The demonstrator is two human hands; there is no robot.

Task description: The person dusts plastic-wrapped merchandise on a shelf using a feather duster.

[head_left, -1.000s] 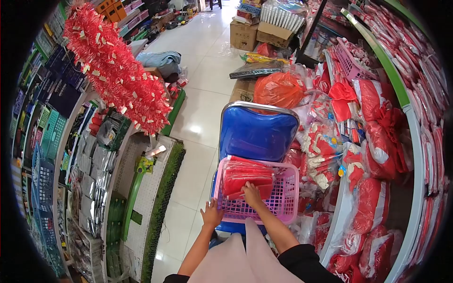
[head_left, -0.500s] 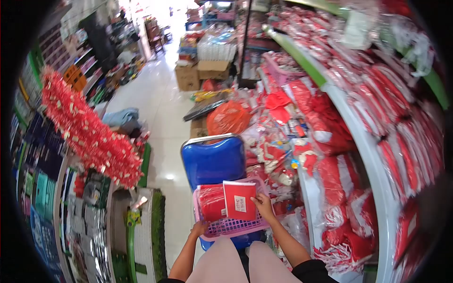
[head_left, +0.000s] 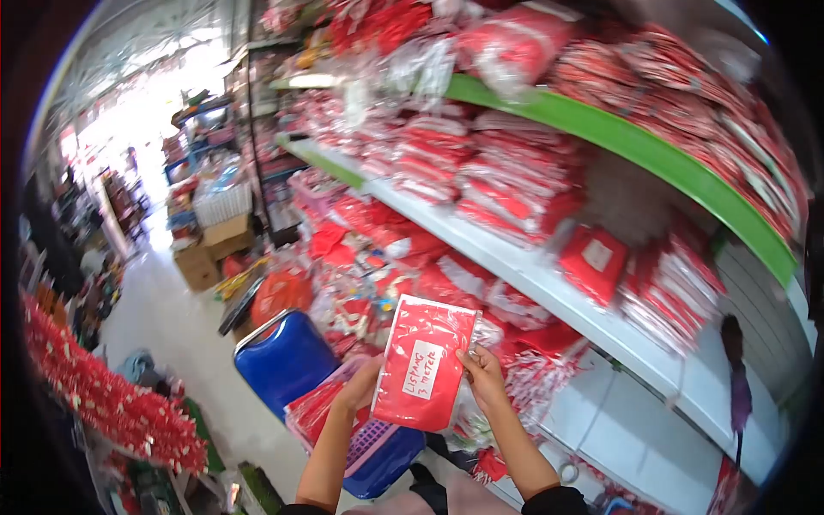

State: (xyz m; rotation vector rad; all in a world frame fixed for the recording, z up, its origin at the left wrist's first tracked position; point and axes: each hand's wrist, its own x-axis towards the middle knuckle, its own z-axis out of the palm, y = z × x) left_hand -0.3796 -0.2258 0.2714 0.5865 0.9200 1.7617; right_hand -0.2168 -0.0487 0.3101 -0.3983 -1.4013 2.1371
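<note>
Up in front of me is a flat red packet [head_left: 448,336] in clear plastic, with a white label [head_left: 421,371] handwritten with "3 METER" on its lower line. My right hand [head_left: 485,378] pinches the packet's right edge, thumb on the front. At the left edge my left hand [head_left: 362,384] grips it too, its fingertips partly hidden. Below and left, a pink plastic basket [head_left: 367,445] with more red packets [head_left: 316,410] rests on a blue chair [head_left: 287,356], partly covered by my left forearm.
A shelf [head_left: 515,262] on the right carries stacked red-and-white packets [head_left: 515,176] and a single labelled red packet [head_left: 594,262]. Above runs a green-edged shelf [head_left: 618,129]. Red tinsel [head_left: 107,399] stands left of the aisle floor [head_left: 163,300]. Cardboard boxes [head_left: 197,266] sit farther back.
My view has turned right toward the shelves. The red packet has risen from over the basket, and my left hand has moved from the basket to the packet.
</note>
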